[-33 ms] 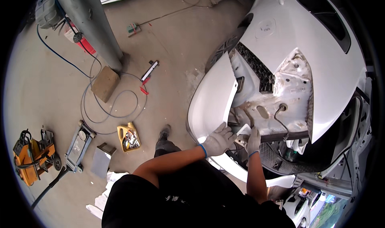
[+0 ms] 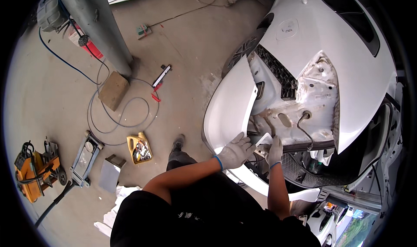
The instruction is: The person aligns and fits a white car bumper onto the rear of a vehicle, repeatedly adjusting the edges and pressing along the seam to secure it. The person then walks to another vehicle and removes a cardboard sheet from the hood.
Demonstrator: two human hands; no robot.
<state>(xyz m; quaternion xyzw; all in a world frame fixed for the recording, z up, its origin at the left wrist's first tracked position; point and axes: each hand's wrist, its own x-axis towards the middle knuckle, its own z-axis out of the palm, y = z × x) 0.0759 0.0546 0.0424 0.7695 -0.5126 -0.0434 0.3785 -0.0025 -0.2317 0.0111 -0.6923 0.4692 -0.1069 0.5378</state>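
Observation:
Both my hands wear pale work gloves and are at the opened rear corner of a white car [image 2: 360,86]. My left hand [image 2: 236,153] lies over the inner edge of the loosened white bumper [image 2: 226,112], its fingers stretched toward the right. Close to its right, my right hand [image 2: 274,152] points away from me, thumb and fingers closed around a small white flat piece [image 2: 264,139]. The gloves hide the lower part of that piece. Beyond the hands is the exposed, dirty white body panel [image 2: 289,119], where a dark cable [image 2: 302,127] comes out of a grommet.
On the floor to the left are a cut-open gold jug [image 2: 140,148] with small parts, a floor jack [image 2: 85,158], an orange machine [image 2: 37,169], a brown block [image 2: 114,90] and a coiled hose [image 2: 124,125]. A grey post [image 2: 102,25] rises farther back.

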